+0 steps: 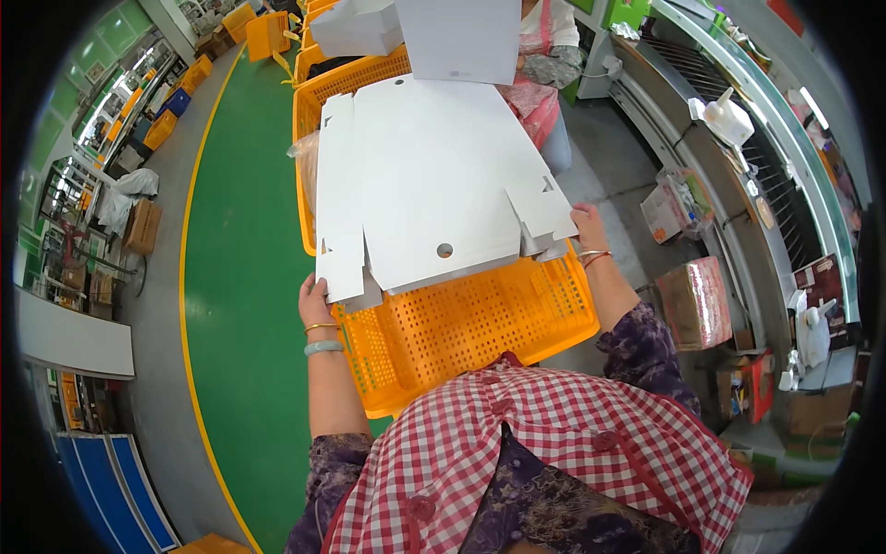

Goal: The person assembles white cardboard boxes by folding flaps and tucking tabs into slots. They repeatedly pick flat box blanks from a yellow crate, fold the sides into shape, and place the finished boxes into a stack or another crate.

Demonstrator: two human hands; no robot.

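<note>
A flat stack of white die-cut cardboard box blanks [429,175], with notched side flaps and a round hole near its front edge, lies across two orange perforated crates. My left hand [315,301] is closed on its near left corner, with the fingertips hidden under the cardboard. At the near right corner, my right hand [589,227] grips a flap, fingers partly out of sight. Below the blanks the near orange crate [471,314] shows its perforated bottom, close to my checked apron. The far orange crate [305,208] is mostly covered by the cardboard.
A white box [461,42] stands at the blanks' far edge, beside another white carton [358,30]. Another person's pink clothing [533,106] shows behind. Along the right runs a workbench [688,120], with a taped carton [694,303] on the floor. Green floor [240,231] lies left.
</note>
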